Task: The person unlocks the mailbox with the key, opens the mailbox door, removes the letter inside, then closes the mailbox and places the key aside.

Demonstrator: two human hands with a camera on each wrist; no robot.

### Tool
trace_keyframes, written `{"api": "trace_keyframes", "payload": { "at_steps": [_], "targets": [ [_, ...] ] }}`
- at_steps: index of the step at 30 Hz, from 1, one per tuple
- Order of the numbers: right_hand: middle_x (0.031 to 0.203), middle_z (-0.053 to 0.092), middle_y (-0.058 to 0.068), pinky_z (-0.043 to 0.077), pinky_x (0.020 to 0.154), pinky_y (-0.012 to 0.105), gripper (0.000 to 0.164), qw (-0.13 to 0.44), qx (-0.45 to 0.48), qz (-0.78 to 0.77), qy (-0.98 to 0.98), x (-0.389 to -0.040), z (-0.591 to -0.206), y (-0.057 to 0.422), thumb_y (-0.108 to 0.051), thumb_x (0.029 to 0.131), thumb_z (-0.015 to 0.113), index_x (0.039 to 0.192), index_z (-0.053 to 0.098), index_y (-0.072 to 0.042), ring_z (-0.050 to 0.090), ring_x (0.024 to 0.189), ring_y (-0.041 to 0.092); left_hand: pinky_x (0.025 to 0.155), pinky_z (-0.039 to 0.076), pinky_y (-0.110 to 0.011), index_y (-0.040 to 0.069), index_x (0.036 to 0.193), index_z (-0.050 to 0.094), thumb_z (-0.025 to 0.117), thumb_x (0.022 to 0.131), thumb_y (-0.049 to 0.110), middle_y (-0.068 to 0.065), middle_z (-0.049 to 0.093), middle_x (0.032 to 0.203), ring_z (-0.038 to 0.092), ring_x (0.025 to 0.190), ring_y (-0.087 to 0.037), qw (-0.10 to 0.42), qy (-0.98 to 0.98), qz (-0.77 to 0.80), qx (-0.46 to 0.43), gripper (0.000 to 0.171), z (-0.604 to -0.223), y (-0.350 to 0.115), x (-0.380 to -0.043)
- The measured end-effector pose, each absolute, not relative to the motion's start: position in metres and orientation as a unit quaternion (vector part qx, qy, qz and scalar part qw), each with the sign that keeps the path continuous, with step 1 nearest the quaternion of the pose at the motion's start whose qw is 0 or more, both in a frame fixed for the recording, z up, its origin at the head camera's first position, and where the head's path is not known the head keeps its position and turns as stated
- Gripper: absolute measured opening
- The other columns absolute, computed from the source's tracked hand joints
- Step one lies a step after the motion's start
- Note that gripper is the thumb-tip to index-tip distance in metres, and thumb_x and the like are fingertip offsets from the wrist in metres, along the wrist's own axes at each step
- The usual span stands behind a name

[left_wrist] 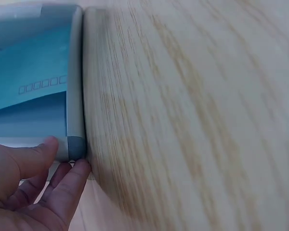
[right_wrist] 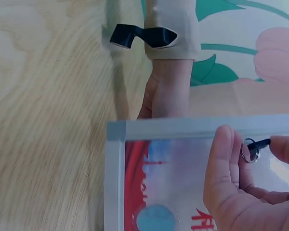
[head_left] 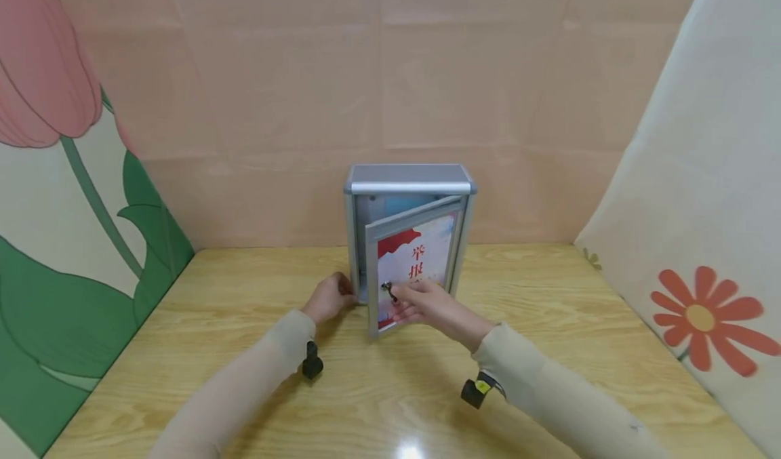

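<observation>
A grey metal letter box (head_left: 410,175) stands upright on the table, its front door (head_left: 415,223) swung partly outward, hinged on the right. Red Chinese characters and a red banner are printed on the door panel. At the box's lower left corner, my left hand (head_left: 331,296) grips the frame between thumb and fingers. My right hand (head_left: 434,310) pinches a small dark-headed key (right_wrist: 262,143) at the door's lock; a metal ring (right_wrist: 249,150) hangs from it. Inside the box, the left wrist view shows a light-blue envelope (left_wrist: 33,72) with a row of small printed squares.
A pale wood-grain table (head_left: 244,350) carries the box near its back edge. Behind hangs a creased peach cloth (head_left: 274,93). Floral panels border both sides, with a pink tulip (head_left: 43,66) left and a red flower (head_left: 699,317) right.
</observation>
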State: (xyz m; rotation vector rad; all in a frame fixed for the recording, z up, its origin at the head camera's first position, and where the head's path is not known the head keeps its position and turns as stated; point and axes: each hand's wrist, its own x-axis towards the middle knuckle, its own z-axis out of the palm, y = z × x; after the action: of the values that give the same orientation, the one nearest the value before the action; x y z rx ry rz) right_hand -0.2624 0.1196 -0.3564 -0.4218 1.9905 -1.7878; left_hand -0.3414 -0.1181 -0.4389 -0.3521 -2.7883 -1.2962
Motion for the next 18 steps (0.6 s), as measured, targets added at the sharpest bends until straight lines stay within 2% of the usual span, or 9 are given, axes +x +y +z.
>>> {"api": "trace_keyframes", "payload": {
  "at_steps": [4,10,18],
  "targets": [
    [0.086,0.068,0.006,0.057,0.077,0.029,0.038,0.223,-0.165,-0.641,0.716,-0.251,-0.355,0.136,-0.018,0.101,0.049,0.113,0.051,0.018,0.067,0.076,0.012,0.072,0.05,-0.032,0.001,0.094,0.058,0.075,0.082,0.008,-0.01,0.064,0.087,0.059,0.08,-0.021,0.023,-0.899,-0.423,-0.113,0.022,-0.439,-0.119,-0.343],
    [0.087,0.067,0.005,0.057,0.077,0.026,0.043,0.246,-0.174,-0.618,0.726,-0.235,-0.351,0.165,-0.02,0.101,0.049,0.114,0.05,0.021,0.066,0.079,0.011,0.072,0.049,-0.033,0.001,0.095,0.057,0.075,0.083,0.008,-0.011,0.063,0.088,0.058,0.081,-0.021,0.018,-0.9,-0.42,-0.111,0.022,-0.438,-0.119,-0.341],
    [0.089,0.065,0.004,0.056,0.077,0.026,0.032,0.254,-0.203,-0.604,0.728,-0.223,-0.346,0.196,-0.019,0.102,0.047,0.106,0.053,0.012,0.066,0.08,0.009,0.072,0.048,-0.032,0.001,0.095,0.057,0.073,0.084,0.007,-0.01,0.061,0.088,0.056,0.081,-0.02,0.007,-0.902,-0.421,-0.099,0.021,-0.437,-0.117,-0.341]
  ]
}}
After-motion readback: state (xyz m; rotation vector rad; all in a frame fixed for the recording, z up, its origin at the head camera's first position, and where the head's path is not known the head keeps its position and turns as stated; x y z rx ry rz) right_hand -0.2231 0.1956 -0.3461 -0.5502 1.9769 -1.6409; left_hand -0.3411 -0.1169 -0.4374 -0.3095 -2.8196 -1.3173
